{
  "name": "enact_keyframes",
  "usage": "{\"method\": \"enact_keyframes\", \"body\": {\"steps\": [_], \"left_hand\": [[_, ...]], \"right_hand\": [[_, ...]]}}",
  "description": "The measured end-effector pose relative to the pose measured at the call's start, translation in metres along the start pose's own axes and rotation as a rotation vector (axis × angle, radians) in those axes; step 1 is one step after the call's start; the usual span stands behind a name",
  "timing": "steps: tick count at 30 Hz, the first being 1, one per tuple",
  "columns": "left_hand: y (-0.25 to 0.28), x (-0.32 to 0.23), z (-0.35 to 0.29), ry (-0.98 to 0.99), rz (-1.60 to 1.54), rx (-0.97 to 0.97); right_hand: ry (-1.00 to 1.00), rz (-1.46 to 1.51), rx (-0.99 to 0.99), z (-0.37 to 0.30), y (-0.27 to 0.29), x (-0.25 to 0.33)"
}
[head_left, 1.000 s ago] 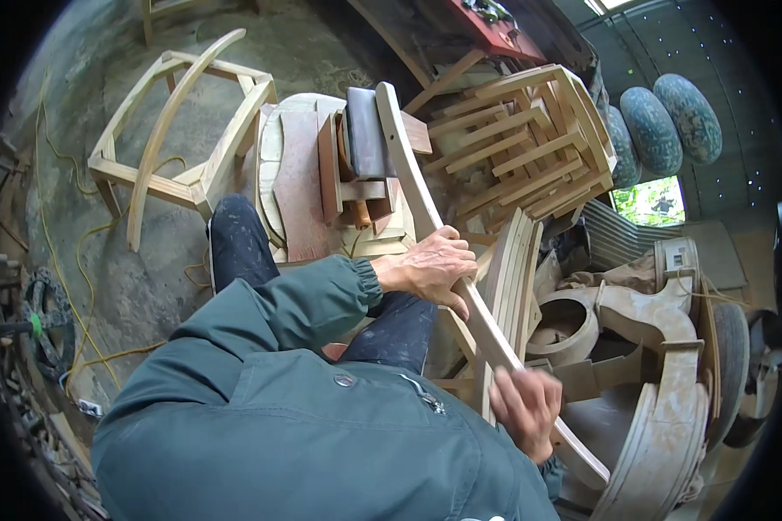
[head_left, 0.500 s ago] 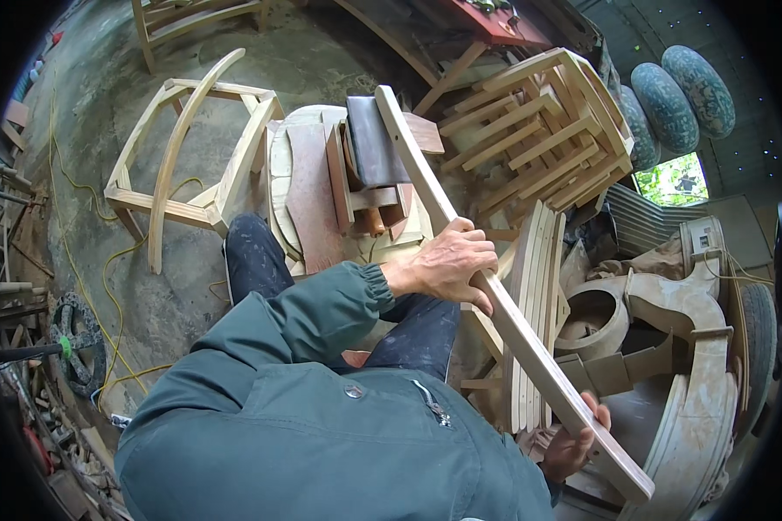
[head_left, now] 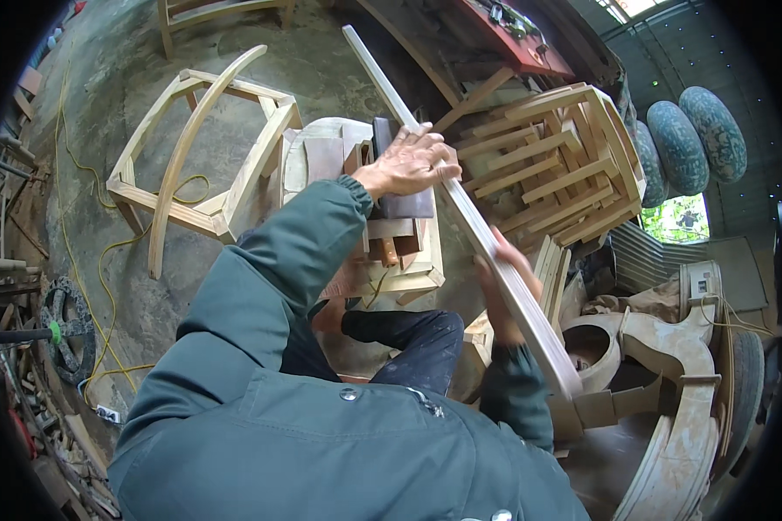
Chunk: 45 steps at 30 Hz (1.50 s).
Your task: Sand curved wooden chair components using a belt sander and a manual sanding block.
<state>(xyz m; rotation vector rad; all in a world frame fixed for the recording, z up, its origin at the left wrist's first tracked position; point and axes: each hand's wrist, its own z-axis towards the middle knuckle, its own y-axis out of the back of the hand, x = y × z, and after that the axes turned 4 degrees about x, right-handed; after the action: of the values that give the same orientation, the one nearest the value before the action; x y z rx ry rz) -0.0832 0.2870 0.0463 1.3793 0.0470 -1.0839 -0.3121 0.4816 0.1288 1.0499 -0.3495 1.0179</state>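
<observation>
A long, pale wooden strip (head_left: 480, 230) runs slantwise from the far middle down toward the lower right. My left hand (head_left: 411, 162) lies over its middle part, fingers wrapped across the top. Lower down, my right hand (head_left: 508, 282) grips the strip from the side, slightly blurred, with some fingers hidden behind the wood. Beneath my left hand stands a belt sander (head_left: 406, 206) with a dark belt upright in a wooden housing. The strip passes over or beside the belt; I cannot tell whether they touch.
A wooden seat frame (head_left: 169, 208) with a curved slat (head_left: 185, 143) across it stands left. Slatted frames (head_left: 565, 165) are stacked at the right, near a pale curved machine body (head_left: 669, 339). A yellow cable (head_left: 104, 286) crosses the left floor. A red table (head_left: 517, 39) is far off.
The strip has shifted away from me, its far end now beyond the sander. My left hand has moved forward, and my right hand has come up from the near end toward the middle.
</observation>
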Motion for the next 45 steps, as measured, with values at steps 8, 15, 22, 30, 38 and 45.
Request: {"method": "enact_keyframes", "body": {"steps": [8, 15, 22, 30, 38, 45], "left_hand": [[0.023, 0.031, 0.009, 0.177, 0.156, 0.038], [0.001, -0.064, -0.039, -0.11, 0.098, 0.022], [-0.057, -0.226, -0.101, -0.376, -0.138, -0.124], [-0.048, -0.188, -0.084, -0.263, -0.183, -0.086], [-0.054, -0.123, -0.098, 0.008, -0.242, -0.472], [-0.087, -0.116, -0.177, 0.295, -0.681, -0.388]], "right_hand": [[0.015, 0.061, -0.058, 0.04, -0.091, -0.051], [-0.069, -0.08, 0.069, -0.085, 0.062, 0.053], [-0.36, -0.148, -0.123, -0.211, 0.208, 0.194], [-0.325, -0.078, -0.09, -0.171, 0.182, 0.156], [-0.064, 0.427, -0.215, -0.007, -0.022, -0.098], [-0.006, 0.29, -0.091, 0.07, -0.094, -0.078]]}}
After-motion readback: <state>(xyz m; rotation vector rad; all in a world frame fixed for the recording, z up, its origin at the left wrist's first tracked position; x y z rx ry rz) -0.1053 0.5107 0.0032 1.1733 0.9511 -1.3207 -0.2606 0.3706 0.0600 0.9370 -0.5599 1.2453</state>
